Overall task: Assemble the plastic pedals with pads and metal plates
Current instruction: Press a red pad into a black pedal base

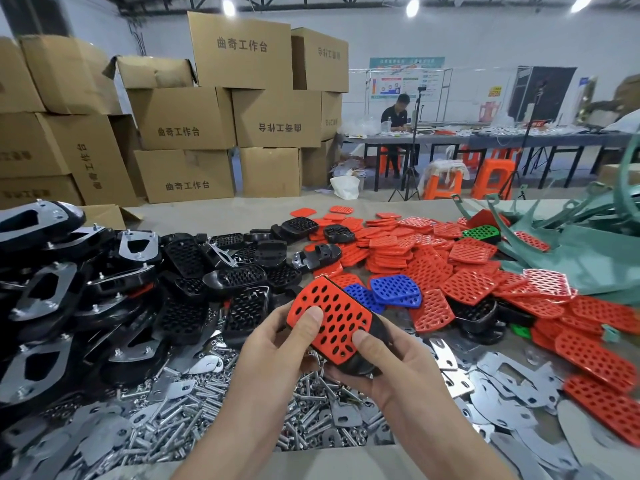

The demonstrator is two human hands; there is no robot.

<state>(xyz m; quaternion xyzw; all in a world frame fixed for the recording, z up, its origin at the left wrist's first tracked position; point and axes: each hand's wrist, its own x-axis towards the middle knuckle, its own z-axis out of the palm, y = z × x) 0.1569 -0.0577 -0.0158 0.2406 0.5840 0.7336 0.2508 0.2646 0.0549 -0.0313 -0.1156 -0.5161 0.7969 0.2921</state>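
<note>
1. The left hand (273, 348) reaches in from the near edge of the tabletop (329, 459). Its fingers curl under a black pedal (379, 329), and its thumb presses flat on the red pad (334, 315) lying on top.
2. The right hand (394, 368) grips the pedal's near end from below, thumb on the pad's near corner.
3. Pedal and pad are held tilted above the bolts (180, 414) heaped by the near edge.
</note>
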